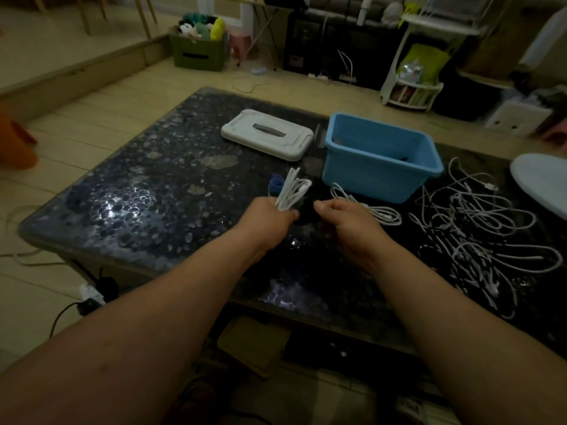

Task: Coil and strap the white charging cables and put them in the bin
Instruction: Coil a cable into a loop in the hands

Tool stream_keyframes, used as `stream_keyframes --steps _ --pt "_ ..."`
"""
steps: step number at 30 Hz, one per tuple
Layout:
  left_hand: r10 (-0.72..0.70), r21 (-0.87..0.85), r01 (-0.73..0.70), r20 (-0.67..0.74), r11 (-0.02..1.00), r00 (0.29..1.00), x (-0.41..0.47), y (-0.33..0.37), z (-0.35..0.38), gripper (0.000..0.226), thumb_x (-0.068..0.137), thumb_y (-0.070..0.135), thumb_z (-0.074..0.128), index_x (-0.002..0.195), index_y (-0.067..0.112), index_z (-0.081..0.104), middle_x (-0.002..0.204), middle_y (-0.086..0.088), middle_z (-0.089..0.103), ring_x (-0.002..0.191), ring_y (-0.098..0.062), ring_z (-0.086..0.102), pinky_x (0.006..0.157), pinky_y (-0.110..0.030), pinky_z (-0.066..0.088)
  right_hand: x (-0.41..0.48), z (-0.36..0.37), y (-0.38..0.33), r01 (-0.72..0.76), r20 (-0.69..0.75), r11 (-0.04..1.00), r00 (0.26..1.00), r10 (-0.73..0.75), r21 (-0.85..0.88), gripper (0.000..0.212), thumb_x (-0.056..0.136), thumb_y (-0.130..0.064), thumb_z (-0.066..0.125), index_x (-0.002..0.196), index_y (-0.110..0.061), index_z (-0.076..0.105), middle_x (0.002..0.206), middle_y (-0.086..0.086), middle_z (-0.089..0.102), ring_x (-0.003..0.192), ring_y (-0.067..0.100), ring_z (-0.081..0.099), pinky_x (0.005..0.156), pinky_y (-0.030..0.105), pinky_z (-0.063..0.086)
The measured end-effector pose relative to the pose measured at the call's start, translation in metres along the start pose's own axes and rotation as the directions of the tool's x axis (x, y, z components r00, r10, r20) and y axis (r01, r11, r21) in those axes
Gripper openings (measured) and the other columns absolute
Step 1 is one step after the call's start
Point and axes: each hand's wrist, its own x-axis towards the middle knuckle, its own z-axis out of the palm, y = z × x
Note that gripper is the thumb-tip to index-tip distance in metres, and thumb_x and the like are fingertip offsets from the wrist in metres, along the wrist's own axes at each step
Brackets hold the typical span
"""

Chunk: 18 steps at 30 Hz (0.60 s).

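Fingers point(287, 213) of the left hand point(270, 222) wrap tight round a coiled cable point(293, 190), held above the desk point(138, 194), near the front left corner of the blue bin point(368, 173). Right hand point(346, 219) is just beside it, fingers curled toward a dark strap point(306, 211) between the two hands; too dim to tell if they pinch it. Head view only.

Step, as I read it: strapping. Coil is made, wrap not closed yet. Next move likely calls for drawing the strap round the coil close to the left grip, keeping the loops bunched, then lifting it into the bin.

Coil's long axis runs up and away from the person, loop ends tilted slightly right, toward the bin. Second coil point(371, 210) lies flat by the bin's front wall. Loose cables point(478, 228) lie tangled on the right. Grey lid point(267, 133) lies left of the bin.
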Motion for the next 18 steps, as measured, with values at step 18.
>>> stream_keyframes --steps 18 --pt "0.164 0.569 -0.077 -0.102 0.818 0.981 0.018 -0.016 -0.015 0.025 0.102 0.035 0.058 0.097 0.013 0.069 0.090 -0.009 0.069 0.088 -0.034 0.067 0.071 -0.036 0.047 0.000 -0.059 -0.004 -0.008 -0.267 0.996 0.963 0.031 0.086 0.024 0.105 -0.020 0.061 0.085 -0.013 0.073 0.090 0.003 0.075 0.088 0.020 0.070 0.086 0.037 0.055"
